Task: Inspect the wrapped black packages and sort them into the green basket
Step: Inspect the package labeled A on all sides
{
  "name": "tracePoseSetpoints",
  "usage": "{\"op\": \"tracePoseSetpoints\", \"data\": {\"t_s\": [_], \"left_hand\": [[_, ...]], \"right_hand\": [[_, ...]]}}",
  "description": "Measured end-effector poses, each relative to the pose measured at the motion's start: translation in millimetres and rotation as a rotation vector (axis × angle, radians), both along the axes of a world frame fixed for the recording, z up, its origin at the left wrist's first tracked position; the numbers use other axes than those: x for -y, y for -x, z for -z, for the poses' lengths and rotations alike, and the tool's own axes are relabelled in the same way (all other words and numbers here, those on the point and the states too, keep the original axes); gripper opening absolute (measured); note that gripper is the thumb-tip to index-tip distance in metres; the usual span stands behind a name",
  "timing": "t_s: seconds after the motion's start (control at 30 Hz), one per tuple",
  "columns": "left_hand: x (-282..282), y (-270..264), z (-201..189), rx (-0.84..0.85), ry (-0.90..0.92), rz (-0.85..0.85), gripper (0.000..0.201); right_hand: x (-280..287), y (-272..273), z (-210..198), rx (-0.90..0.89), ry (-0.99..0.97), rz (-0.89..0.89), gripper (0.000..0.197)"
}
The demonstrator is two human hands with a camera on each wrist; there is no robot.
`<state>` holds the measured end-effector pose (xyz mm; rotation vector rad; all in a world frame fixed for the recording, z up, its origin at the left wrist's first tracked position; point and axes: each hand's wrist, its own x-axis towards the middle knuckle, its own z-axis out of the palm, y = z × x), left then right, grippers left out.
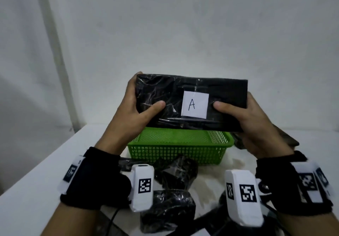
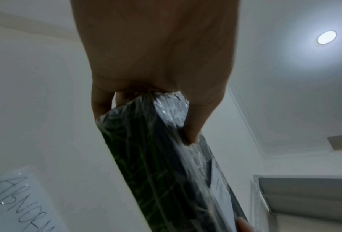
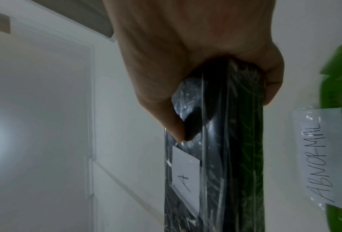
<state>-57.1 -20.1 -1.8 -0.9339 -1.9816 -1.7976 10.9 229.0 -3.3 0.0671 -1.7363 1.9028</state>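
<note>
- Nearest my head view, loose packages (image 1: 167, 210) lie on the table (image 1: 45, 171) between my wrists, in front of the basket (image 1: 176, 148)
- My left hand (image 1: 132, 111) grips the left end of the raised package (image 1: 191, 101), thumb curled onto its front, fingers wrapped behind
- My right hand (image 1: 251, 124) grips the right end the same way, thumb just beside the label (image 1: 194, 104) marked "A"
- Package hangs above the basket, clear of it, label turned to me; I judge this the inspection step
- Right wrist view shows a tag (image 3: 322, 158) reading "ABNORMAL" by the green rim; whether it is fixed to the basket I cannot tell
- Next, I think, calls for deciding whether "A" belongs there; if so, lower the package flat between the walls and loosen both grips together
</note>
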Motion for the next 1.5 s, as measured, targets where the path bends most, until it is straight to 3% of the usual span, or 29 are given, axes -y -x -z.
{"op": "tracePoseSetpoints", "data": {"t_s": [0.23, 0.5, 0.63, 0.77, 0.87, 0.93, 1.03, 1.1, 1.23, 1.4, 1.5], "left_hand": [[-3, 5, 4, -0.029, -0.01, -0.037, 0.071], [-9, 10, 10, -0.032, -0.079, -0.059, 0.077], [-7, 11, 11, -0.071, -0.009, -0.12, 0.066], [-7, 8, 5, 0.132, -0.19, 0.076, 0.042], [-11, 9, 8, 0.145, -0.231, 0.073, 0.034], [-12, 11, 11, 0.159, -0.287, 0.057, 0.042], [-11, 10, 12, 0.158, -0.347, 0.055, 0.051], [-10, 8, 11, 0.117, -0.341, 0.062, 0.055], [-12, 8, 14, 0.068, -0.303, 0.041, 0.053], [-8, 15, 15, 0.166, -0.148, -0.023, 0.054], [-8, 13, 11, 0.295, -0.085, -0.008, 0.053]], "right_hand": [[5, 6, 7, -0.033, -0.007, 0.02, 0.094], [10, 4, 15, -0.1, -0.043, 0.137, 0.078], [6, -3, 14, -0.153, -0.259, 0.262, 0.075], [8, -5, 15, -0.138, -0.486, 0.46, 0.085], [7, -2, 17, -0.075, -0.396, 0.315, 0.082], [11, -3, 12, -0.043, -0.161, 0.117, 0.076], [19, -3, 6, -0.062, 0.047, 0.102, 0.047], [22, -1, 8, -0.065, 0.066, 0.164, 0.036], [22, 1, 12, -0.038, 0.068, 0.171, 0.032], [16, -4, 8, -0.141, 0.017, 0.138, 0.032], [19, -8, -1, -0.242, 0.02, 0.132, 0.018]]}}
